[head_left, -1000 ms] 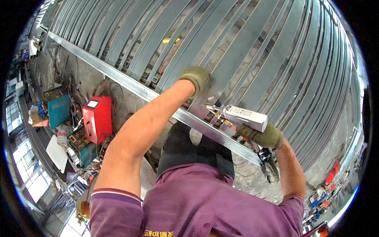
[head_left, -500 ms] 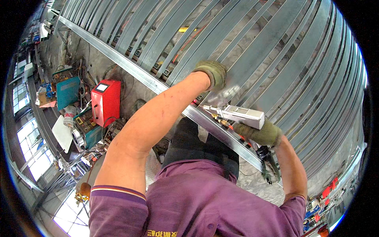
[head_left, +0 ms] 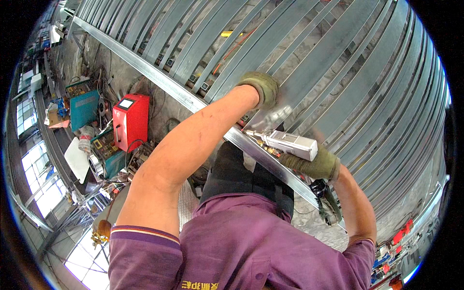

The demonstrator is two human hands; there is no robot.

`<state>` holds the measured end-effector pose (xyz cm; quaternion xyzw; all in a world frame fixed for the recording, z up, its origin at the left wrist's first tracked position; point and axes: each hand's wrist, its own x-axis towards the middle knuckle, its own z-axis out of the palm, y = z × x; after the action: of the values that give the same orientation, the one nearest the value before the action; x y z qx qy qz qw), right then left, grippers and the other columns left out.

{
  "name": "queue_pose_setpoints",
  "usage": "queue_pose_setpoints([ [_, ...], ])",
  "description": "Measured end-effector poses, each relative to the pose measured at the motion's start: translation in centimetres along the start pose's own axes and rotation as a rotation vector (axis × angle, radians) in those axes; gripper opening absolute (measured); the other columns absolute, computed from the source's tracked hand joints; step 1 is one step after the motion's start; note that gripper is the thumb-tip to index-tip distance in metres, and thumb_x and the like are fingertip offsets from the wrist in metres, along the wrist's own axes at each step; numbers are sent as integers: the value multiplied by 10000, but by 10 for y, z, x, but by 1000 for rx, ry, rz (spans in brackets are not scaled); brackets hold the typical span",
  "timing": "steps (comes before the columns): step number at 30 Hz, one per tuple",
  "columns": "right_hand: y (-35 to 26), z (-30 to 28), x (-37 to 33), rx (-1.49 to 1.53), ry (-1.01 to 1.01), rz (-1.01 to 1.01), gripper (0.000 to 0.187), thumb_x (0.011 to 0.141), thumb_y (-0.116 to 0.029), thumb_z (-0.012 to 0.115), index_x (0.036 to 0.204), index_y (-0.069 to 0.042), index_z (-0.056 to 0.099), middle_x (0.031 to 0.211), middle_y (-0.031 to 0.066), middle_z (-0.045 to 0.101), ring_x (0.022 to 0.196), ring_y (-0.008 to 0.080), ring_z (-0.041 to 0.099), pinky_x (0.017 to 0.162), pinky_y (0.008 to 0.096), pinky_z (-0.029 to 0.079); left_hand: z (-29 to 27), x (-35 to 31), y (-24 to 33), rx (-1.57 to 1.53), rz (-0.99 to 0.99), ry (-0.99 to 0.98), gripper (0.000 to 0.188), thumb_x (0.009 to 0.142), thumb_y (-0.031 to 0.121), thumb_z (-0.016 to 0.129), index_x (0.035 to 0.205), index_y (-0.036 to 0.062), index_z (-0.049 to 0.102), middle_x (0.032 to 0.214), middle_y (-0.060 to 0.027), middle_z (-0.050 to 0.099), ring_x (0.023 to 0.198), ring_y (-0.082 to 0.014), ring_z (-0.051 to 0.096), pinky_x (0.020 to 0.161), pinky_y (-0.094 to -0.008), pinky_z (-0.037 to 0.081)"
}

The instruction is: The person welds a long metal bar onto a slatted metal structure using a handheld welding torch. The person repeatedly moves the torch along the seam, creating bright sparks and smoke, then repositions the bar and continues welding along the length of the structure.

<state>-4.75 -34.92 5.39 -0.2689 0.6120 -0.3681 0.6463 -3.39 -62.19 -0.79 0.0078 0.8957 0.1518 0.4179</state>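
Note:
My left hand [head_left: 261, 90], in an olive-green work glove, is curled over a grey metal slat [head_left: 231, 79], its fingertips hidden. With my gloved right hand [head_left: 314, 164] I grip a handheld welding gun [head_left: 292, 144] that has a silver, box-shaped body. Its narrow nozzle points left to where a slat meets the long metal rail [head_left: 193, 102], below my left hand. I cannot tell whether the tip touches the metal. A dark cable [head_left: 328, 205] hangs from the gun below my right hand.
Parallel metal slats spread across the upper and right side, with gaps between them. To the left stand a red machine [head_left: 130, 123] with a small screen and teal machines [head_left: 84, 111] with loose cables. A yellow item [head_left: 231, 34] lies beneath the slats.
My right hand and the welding gun have shifted slightly left along the rail. My left hand stays at the same slat.

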Motion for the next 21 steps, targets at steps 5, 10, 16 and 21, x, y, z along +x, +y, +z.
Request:
queue_pose_setpoints([
  [5,-10,3,1,20,-13,-7,564,968,-297,816,1451,-76,627,1342,74,711,1174,158,650,1020,324,529,11,9,-8,-15,-9,-5,483,929,470,679,1104,38,805,1074,-219,778,1025,-379,757,935,-481,581],
  [10,-19,1,-1,1,-31,110,580,973,-371,798,1443,-75,630,1290,86,734,1132,166,677,992,317,549,-4,-2,2,2,-26,-23,473,941,466,668,1097,43,811,1039,-211,781,1006,-378,762,913,-484,586],
  [16,-1,5,-1,2,-6,33,590,955,-395,810,1428,-84,641,1277,103,747,1125,189,702,988,332,559,-8,-6,4,-14,-34,-19,466,956,440,656,1104,23,801,1049,-213,778,994,-371,762,907,-486,585],
  [21,-13,3,-3,15,-20,98,607,965,-361,812,1462,-74,616,1258,75,740,1086,151,671,945,315,562,-15,-9,5,-32,-56,-71,466,968,423,641,1171,29,786,1088,-206,780,1004,-364,763,906,-490,584],
])
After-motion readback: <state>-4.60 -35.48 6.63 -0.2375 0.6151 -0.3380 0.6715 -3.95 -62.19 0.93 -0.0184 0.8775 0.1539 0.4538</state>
